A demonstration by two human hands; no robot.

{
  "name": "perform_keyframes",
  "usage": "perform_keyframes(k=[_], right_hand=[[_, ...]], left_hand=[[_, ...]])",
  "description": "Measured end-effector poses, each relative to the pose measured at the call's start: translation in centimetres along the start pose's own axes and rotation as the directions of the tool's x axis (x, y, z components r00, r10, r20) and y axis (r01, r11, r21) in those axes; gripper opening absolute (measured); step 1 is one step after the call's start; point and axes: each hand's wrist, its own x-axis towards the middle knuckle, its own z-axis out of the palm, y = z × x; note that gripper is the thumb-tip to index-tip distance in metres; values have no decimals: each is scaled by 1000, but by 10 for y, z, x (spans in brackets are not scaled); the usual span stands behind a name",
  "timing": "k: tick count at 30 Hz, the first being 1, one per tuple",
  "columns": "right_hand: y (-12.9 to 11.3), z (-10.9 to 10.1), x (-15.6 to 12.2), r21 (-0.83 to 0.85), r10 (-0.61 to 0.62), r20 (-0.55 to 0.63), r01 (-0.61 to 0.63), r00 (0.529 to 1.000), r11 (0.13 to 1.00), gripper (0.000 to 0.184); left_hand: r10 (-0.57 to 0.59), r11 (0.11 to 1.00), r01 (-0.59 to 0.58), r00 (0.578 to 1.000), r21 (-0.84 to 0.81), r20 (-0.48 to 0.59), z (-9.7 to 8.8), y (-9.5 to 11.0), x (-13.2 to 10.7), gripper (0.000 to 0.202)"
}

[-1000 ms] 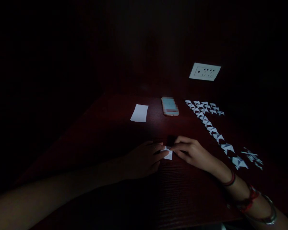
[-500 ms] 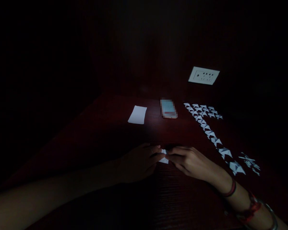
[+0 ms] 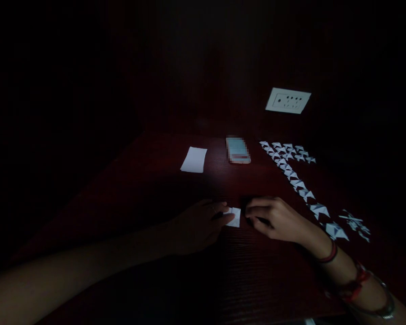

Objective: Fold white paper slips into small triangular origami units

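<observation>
The scene is very dim. A small white folded paper piece (image 3: pixel 235 216) lies on the dark red table (image 3: pixel 155 189) between my hands. My left hand (image 3: pixel 198 225) has its fingertips pressed onto the paper's left edge, fingers held together. My right hand (image 3: pixel 277 219) sits just right of the paper with fingers curled inward, apart from it by a narrow gap; nothing shows inside them. Red bands and a metal bangle ring my right wrist.
A white paper sheet (image 3: pixel 194 159) and a phone (image 3: pixel 237 150) lie farther back. A row of several small folded white paper pieces (image 3: pixel 292 174) runs along the right, with a few more (image 3: pixel 355 223) at the far right. A white wall socket (image 3: pixel 287 100) is behind.
My right hand has drawn back to the right off the paper piece, which now shows more fully. My left hand stays on it.
</observation>
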Motion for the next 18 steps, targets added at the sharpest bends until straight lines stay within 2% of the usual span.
perform_keyframes(k=[3,7,13,18], right_hand=[[3,1,1,52,22,-34,-20,999,998,26],[3,5,3,70,21,-24,-19,999,997,30],[3,9,7,88,27,-31,-24,999,996,27],[4,8,10,211,11,-82,7,997,977,27]], left_hand=[[-30,999,30,1000,-11,-9,-2,2,0,41],[-83,995,82,996,-63,-22,-4,3,1,43],[-57,996,53,996,-66,-62,-5,5,2,38],[-41,997,41,999,-60,-5,-5,5,2,40]])
